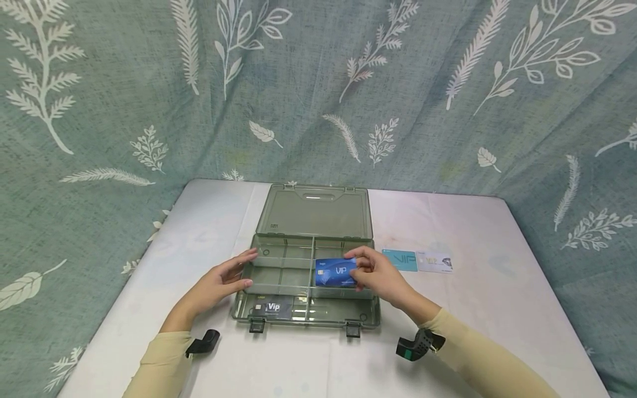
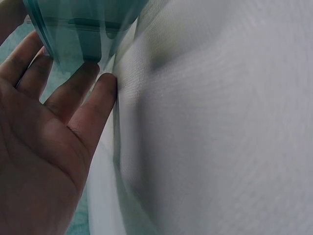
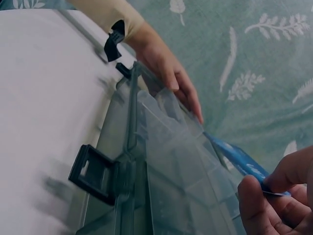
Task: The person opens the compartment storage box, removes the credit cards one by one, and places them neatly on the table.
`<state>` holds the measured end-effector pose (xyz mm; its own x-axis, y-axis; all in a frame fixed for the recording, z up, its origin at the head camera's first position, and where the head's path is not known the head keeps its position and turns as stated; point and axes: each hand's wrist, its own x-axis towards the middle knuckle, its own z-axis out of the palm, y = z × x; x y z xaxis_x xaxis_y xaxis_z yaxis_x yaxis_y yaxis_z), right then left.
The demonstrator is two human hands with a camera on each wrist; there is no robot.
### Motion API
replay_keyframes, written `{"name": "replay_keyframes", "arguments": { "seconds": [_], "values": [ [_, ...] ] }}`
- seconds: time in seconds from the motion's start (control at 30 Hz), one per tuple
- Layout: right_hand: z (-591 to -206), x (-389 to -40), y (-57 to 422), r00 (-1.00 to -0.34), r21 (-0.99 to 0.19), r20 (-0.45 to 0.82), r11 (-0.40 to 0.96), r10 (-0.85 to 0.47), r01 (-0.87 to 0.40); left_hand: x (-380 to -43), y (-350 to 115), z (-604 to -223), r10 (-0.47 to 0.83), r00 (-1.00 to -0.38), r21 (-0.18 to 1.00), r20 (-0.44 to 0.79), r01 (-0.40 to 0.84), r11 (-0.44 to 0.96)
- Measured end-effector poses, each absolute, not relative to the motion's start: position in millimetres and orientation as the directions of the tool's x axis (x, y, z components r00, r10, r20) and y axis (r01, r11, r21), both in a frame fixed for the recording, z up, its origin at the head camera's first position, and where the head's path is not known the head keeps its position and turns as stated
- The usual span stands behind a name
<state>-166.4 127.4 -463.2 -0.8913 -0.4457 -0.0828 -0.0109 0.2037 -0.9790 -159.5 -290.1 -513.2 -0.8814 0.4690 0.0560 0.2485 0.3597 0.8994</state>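
Note:
A blue VIP card is pinched at its right end by my right hand, over the middle right compartment of a grey-green clear plastic box. Seen from the right wrist, the card tilts above the dividers, thumb and fingers on its near end. My left hand rests against the box's left side with fingers spread and loosely extended; the left wrist view shows its fingertips at the wall. A black Vip card lies in the front left compartment.
The box's lid is folded back behind it, and two dark latches stick out in front. To the right on the white tablecloth lie a teal VIP card and a white card, side by side. Leaf-patterned cloth hangs behind.

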Motion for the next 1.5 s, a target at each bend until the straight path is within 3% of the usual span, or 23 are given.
{"name": "replay_keyframes", "arguments": {
  "seconds": [0.57, 1.5],
  "values": [
    [-460.9, -160.9, 162.5, -0.905, -0.972, -0.101, 0.236, -0.414, 0.0, -158.7, -290.2, -512.1, 0.466, -0.883, 0.903, 0.056, 0.245, 0.354],
    [-465.2, -152.1, 231.4, -0.975, -0.955, -0.119, 0.289, -0.185, 0.061, -158.4, -289.0, -512.6, 0.465, -0.884, 0.9, 0.055, 0.245, 0.359]
  ]
}}
